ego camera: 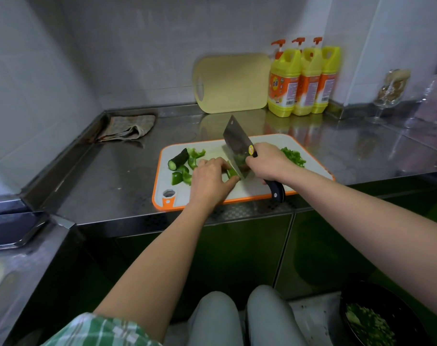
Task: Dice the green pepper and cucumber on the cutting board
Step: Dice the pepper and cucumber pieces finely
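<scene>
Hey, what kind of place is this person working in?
Most likely a home kitchen: a steel counter, a cleaver over green pepper on a cutting board, and three dish soap bottles.

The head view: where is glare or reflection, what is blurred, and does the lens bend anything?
Head view: the steel counter mirrors the detergent bottles and yellow board; the wine glass at the right edge is smeared; the wide lens makes the wall corners lean; the cleaver, left hand and right hand at centre look sharp.
</scene>
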Available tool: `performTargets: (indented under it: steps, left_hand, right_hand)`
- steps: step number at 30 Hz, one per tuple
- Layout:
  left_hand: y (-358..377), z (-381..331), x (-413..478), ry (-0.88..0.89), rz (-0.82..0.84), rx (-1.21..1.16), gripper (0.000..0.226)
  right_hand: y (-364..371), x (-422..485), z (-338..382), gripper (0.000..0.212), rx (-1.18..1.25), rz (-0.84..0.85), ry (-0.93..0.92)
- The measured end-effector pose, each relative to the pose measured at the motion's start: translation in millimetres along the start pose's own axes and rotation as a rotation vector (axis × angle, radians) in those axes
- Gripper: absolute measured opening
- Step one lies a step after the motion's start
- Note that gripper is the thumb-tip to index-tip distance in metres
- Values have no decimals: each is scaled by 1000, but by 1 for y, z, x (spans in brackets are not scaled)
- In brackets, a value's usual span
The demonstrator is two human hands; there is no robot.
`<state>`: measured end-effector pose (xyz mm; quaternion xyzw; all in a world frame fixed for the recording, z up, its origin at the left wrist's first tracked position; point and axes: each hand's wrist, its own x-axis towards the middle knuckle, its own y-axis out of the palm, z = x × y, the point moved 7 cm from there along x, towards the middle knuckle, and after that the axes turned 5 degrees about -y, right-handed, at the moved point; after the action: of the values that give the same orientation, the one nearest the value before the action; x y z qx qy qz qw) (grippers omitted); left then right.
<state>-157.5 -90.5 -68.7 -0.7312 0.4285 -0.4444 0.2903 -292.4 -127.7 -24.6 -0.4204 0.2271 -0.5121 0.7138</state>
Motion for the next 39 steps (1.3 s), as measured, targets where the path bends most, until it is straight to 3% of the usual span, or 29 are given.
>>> performTargets:
  steps: [7, 18, 28, 39]
  left_hand:
    - [4, 2, 2, -13, 35, 12, 44]
    - [4, 1, 2, -24, 31, 2, 41]
    - [4, 1, 3, -16, 31, 7, 40]
    - [2, 1, 1, -11, 24, -24, 35]
  right_hand:
    - [3, -9, 8, 18, -49, 128, -6]
    - [8, -17, 14, 18, -203, 149, -23]
    - [7, -13, 20, 14, -171, 220, 16]
    - [15, 1, 6, 15, -93, 57, 44]
